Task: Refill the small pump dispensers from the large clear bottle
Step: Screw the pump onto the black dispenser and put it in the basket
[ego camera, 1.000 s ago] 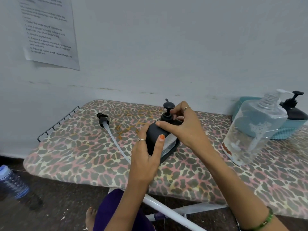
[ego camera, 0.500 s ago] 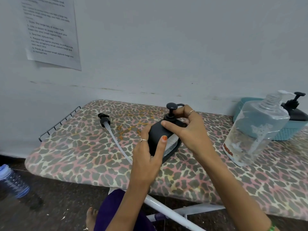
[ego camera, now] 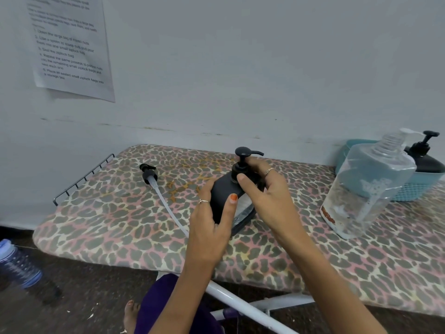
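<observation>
A desk point(ego camera: 108, 213) covered in a leopard-print fabric is set against a pale, scuffed wall point(ego camera: 240, 68). A wire rack point(ego camera: 81, 177) juts from the desk's left end, and white metal legs point(ego camera: 240, 307) are seen beneath it over a dark floor point(ego camera: 72, 297). A printed sheet of paper point(ego camera: 69, 47) is stuck to the wall at the upper left.

Near the middle of the desk a small black pump dispenser point(ego camera: 222, 201) is tilted back. Its body is gripped by the left hand point(ego camera: 212, 227), with the thumb laid across the front and the fingers wrapped behind. The collar under the pump head point(ego camera: 243, 153) is pinched by the thumb and fingers of the right hand point(ego camera: 267, 201); the head is seated on the neck, with its spout pointing right.

To the left, a loose pump with a long clear tube point(ego camera: 166, 201) is laid flat on the desk, well apart from the dispenser; its lower end is hidden behind the left hand.

At the right, the large clear bottle point(ego camera: 366, 189) is stood on the desk, its white pump in place and liquid seen in its lower part. Just behind it, a blue basket point(ego camera: 419, 189) holds 1 more black dispenser point(ego camera: 426, 160), partly screened by the bottle.

A blue-capped water bottle point(ego camera: 16, 266) is seen on the floor at the far left. A bare foot point(ego camera: 131, 312) and purple clothing point(ego camera: 163, 307) are visible below the desk edge.
</observation>
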A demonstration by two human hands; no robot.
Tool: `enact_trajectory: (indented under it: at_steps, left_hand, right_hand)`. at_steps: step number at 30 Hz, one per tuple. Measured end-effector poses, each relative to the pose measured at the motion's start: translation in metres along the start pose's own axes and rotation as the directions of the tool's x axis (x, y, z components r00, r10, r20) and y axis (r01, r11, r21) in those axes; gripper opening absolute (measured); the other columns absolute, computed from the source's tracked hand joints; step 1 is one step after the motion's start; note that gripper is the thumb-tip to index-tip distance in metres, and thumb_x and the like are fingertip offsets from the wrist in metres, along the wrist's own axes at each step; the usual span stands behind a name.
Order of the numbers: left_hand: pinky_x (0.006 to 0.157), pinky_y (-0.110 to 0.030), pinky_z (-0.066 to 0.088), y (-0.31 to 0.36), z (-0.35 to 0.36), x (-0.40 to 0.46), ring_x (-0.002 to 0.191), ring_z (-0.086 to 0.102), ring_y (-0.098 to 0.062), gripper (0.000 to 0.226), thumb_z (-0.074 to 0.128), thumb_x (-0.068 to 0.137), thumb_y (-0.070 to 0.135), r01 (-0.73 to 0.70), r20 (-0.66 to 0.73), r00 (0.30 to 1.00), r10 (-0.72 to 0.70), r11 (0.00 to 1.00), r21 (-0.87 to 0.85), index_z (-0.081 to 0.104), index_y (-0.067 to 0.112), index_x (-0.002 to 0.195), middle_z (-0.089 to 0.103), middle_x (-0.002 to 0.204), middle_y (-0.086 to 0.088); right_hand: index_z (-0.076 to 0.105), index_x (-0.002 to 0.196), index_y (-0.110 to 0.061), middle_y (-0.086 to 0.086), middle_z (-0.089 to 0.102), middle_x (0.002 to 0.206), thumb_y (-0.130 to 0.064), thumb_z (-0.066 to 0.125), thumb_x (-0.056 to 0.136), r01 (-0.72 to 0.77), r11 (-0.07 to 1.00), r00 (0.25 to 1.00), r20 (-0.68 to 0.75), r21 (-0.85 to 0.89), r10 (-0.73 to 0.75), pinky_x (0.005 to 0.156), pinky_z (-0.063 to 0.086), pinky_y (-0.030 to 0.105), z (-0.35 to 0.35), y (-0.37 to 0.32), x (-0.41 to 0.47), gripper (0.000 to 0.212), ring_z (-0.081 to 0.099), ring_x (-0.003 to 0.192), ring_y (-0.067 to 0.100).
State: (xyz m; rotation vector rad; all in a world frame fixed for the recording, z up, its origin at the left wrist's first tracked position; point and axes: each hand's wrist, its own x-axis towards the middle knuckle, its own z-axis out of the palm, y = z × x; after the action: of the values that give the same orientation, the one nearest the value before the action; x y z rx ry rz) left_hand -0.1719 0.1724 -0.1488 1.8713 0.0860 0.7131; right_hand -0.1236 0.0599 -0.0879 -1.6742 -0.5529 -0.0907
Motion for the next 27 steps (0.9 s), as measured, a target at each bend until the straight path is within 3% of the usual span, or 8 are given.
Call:
enact_trajectory:
  at_steps: [2,5,8,14,17,20,23,27]
  left_hand:
    - [0.081,-0.013,0.048,0.001,-0.001,0.001,0.1,0.06,0.001,0.053,0.041,0.086,0.067,-0.009,0.004,1.0,0.009,1.0,0.002,0.034,0.042,0.132,0.062,0.112,0.008]
    - [0.062,-0.01,0.045,0.001,0.004,-0.001,0.074,0.06,0.0,0.048,0.045,0.089,0.061,-0.027,-0.008,1.0,0.027,1.0,0.004,0.033,0.041,0.131,0.063,0.088,0.008]
    - [0.061,-0.009,0.044,0.001,0.004,-0.001,0.075,0.06,0.002,0.048,0.045,0.088,0.065,-0.032,-0.011,0.999,0.032,0.999,-0.012,0.034,0.042,0.129,0.061,0.085,0.012]
    - [0.081,-0.012,0.047,0.003,0.004,0.001,0.1,0.059,0.006,0.05,0.045,0.089,0.057,-0.023,-0.002,1.0,0.023,0.999,-0.041,0.041,0.032,0.132,0.06,0.107,0.023]
    - [0.08,-0.013,0.048,0.002,0.003,0.0,0.098,0.061,0.003,0.057,0.043,0.087,0.06,-0.041,-0.005,0.999,0.041,0.999,-0.032,0.042,0.027,0.134,0.062,0.106,0.019]
    - [0.081,-0.023,0.052,0.001,0.003,0.001,0.097,0.062,-0.003,0.062,0.042,0.087,0.063,-0.034,0.002,0.999,0.034,0.999,-0.039,0.041,0.025,0.136,0.065,0.107,0.01]
    - [0.075,-0.021,0.052,0.002,0.003,-0.001,0.088,0.062,-0.001,0.053,0.043,0.088,0.06,-0.043,-0.008,0.999,0.043,0.999,-0.027,0.04,0.031,0.133,0.064,0.099,0.013]
    - [0.073,-0.019,0.051,0.003,0.002,-0.002,0.087,0.062,-0.002,0.041,0.045,0.091,0.055,-0.042,-0.011,0.999,0.041,0.999,-0.025,0.036,0.039,0.128,0.064,0.097,0.014]
  right_hand:
    - [0.062,0.112,-0.024,-0.011,0.065,0.112,-0.018,0.069,0.089,-0.01,1.0,0.996,-0.089,0.003,0.01,0.099,0.048,0.027,0.002,-0.001,0.001,0.025,0.059,0.108,-0.001]
    - [0.058,0.096,-0.023,-0.006,0.064,0.101,-0.02,0.076,0.083,-0.014,1.0,0.99,-0.14,0.014,0.016,0.094,0.05,0.037,0.003,0.003,0.0,0.022,0.061,0.101,0.009]
    - [0.057,0.095,-0.025,-0.004,0.063,0.102,-0.02,0.078,0.082,-0.005,1.0,0.988,-0.155,0.023,0.008,0.093,0.05,0.039,0.005,0.003,0.001,0.025,0.061,0.1,0.009]
    - [0.062,0.115,-0.024,-0.01,0.066,0.113,-0.018,0.068,0.091,0.017,1.0,0.999,-0.048,-0.003,-0.018,0.099,0.049,0.03,-0.008,0.002,-0.004,0.026,0.061,0.109,0.002]
    - [0.059,0.125,-0.024,-0.012,0.065,0.121,-0.016,0.062,0.095,0.027,1.0,1.0,-0.015,-0.016,-0.027,0.102,0.046,0.023,-0.011,0.004,-0.007,0.032,0.058,0.114,-0.001]
    - [0.053,0.13,-0.034,-0.021,0.06,0.122,-0.015,0.059,0.096,0.022,1.0,1.0,-0.014,-0.009,-0.022,0.099,0.043,0.013,-0.009,0.003,-0.005,0.039,0.055,0.117,-0.006]
    - [0.052,0.136,-0.028,-0.023,0.06,0.119,-0.013,0.058,0.096,0.021,1.0,0.999,-0.028,0.008,-0.02,0.097,0.043,0.009,-0.007,0.0,-0.005,0.043,0.055,0.117,-0.007]
    - [0.061,0.127,-0.023,-0.024,0.064,0.11,-0.008,0.06,0.095,0.046,0.999,0.997,-0.064,-0.007,-0.047,0.092,0.045,0.007,-0.002,0.0,-0.007,0.036,0.059,0.105,-0.013]
